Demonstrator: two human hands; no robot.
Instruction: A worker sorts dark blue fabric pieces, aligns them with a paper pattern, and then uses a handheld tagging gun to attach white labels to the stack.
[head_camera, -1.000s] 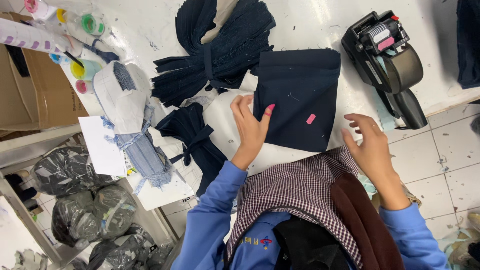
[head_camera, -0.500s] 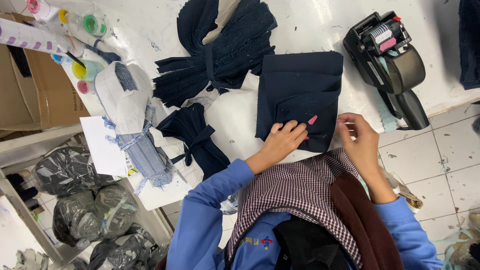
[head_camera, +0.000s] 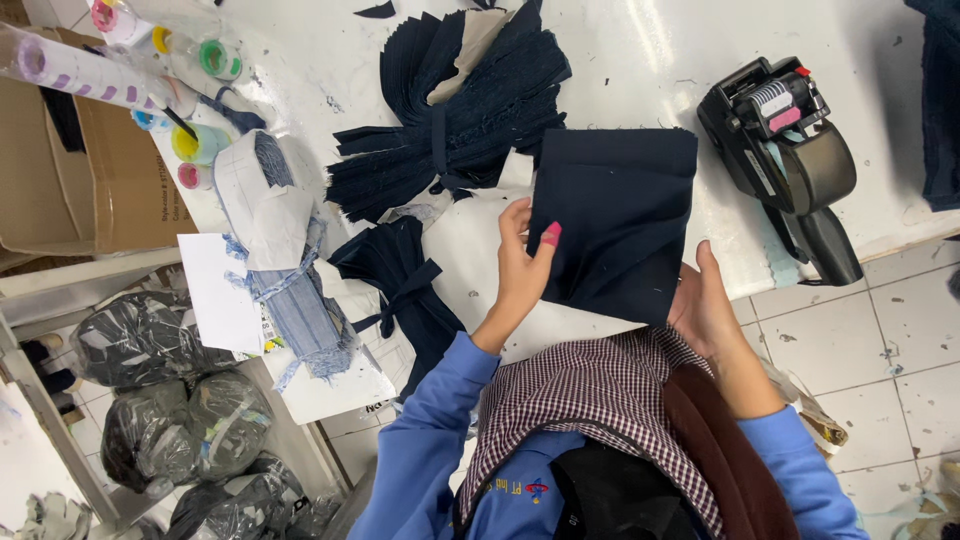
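A dark navy fabric panel (head_camera: 618, 220) is lifted off the white table (head_camera: 650, 60), with white paper (head_camera: 470, 255) under it. My left hand (head_camera: 520, 265) grips the panel's left edge, thumb on top. My right hand (head_camera: 705, 305) holds its lower right edge from beneath, mostly hidden by the cloth. A small pink tag that showed on the panel earlier is out of sight.
A tied bundle of navy fabric pieces (head_camera: 450, 110) lies behind the panel, a smaller tied bundle (head_camera: 395, 270) to the left. A black hand labelling gun (head_camera: 785, 150) sits at the right. Light-blue denim pieces (head_camera: 290, 300), paint pots (head_camera: 195, 145), a cardboard box (head_camera: 75, 180) and black bags (head_camera: 160, 390) are at the left.
Both hands moved from pressing on the flat panel to gripping its edges, and the panel has been raised and tilted off the table. The pink tag no longer shows.
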